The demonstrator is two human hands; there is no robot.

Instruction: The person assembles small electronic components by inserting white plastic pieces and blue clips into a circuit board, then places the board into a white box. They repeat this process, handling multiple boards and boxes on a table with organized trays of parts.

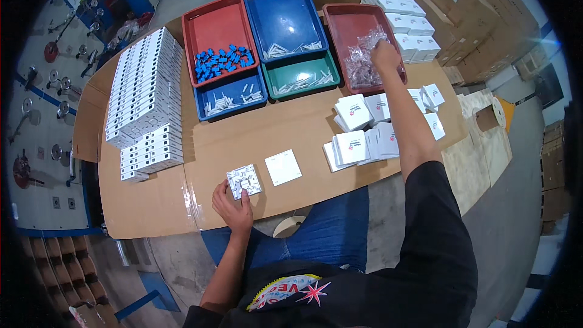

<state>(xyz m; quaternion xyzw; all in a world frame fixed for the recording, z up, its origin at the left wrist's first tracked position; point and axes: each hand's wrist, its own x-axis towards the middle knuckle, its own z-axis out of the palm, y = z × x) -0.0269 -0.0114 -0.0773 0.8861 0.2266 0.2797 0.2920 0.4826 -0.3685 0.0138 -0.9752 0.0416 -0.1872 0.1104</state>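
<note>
Worker's L hand [234, 206] grips an open white box [244, 182] near the table's [231, 136] front edge, thumb at its near side, fingers along its L side. R hand [385, 56] is among clear packets [362, 59] in the R-hand red tray [345, 19]; can't tell if its fingers are closed on one. Est. status: unit part-done, as its plain white cover [283, 167] lies just beside, not yet on. Stacked boxes [141, 79] at far L look like the remaining qty., approx. count unclear.
</note>
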